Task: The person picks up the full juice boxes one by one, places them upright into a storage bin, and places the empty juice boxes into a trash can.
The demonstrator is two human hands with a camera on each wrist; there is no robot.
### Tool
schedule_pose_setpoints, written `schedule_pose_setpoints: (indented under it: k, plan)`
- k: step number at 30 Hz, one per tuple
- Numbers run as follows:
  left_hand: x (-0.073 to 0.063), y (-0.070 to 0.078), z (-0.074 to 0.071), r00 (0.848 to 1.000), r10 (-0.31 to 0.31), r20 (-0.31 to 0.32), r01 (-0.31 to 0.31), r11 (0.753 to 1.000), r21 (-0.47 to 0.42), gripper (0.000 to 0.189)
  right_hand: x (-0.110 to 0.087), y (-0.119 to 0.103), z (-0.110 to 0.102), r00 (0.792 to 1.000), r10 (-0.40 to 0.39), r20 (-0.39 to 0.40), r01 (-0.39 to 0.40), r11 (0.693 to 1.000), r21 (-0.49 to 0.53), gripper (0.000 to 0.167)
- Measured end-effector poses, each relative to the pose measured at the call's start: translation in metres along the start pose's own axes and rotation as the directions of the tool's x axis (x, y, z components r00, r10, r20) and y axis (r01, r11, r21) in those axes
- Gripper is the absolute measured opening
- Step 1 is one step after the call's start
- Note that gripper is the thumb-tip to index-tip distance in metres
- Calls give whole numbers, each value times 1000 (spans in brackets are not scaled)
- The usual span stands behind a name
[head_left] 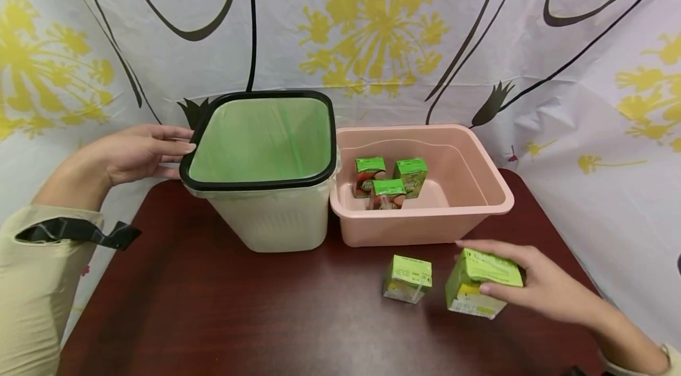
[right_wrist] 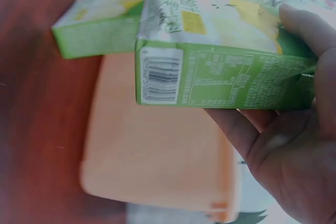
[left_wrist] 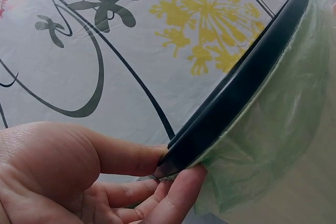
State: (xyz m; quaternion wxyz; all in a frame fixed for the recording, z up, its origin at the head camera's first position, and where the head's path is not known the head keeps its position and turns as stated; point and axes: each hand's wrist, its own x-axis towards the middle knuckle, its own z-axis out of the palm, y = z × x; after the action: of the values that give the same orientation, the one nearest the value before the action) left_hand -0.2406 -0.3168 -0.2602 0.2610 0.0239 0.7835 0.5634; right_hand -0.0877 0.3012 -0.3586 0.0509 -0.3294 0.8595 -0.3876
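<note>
My left hand (head_left: 135, 154) is at the left side of a bin (head_left: 271, 219) with a black rim and a green liner bag. The left wrist view shows the thumb and fingers pinching the black rim (left_wrist: 239, 93) over the liner. On the right, my right hand (head_left: 542, 281) grips a green and yellow juice box (head_left: 479, 287), its barcode side showing in the right wrist view. Just left of it a similar juice box (head_left: 407, 279) stands on the table.
A pink basin (head_left: 415, 231) stands right of the bin, with three small juice boxes inside: one at left (head_left: 369, 178), one at right (head_left: 411, 178), one in front (head_left: 388, 194). Behind the dark red table (head_left: 239, 317) hangs a flower-patterned sheet (head_left: 372, 27).
</note>
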Motion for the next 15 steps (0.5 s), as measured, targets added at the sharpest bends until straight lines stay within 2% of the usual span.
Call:
schedule_pose_setpoints:
  k: [8, 15]
  plan:
    - [0, 0, 1, 1000, -1, 2, 1, 1000, 20, 68, 38, -30, -32, 996, -15, -88, 8, 997, -83, 63]
    - [-2, 1, 2, 1000, 3, 6, -3, 999, 36, 68, 83, -64, -50, 994, -82, -76, 72, 989, -126, 60]
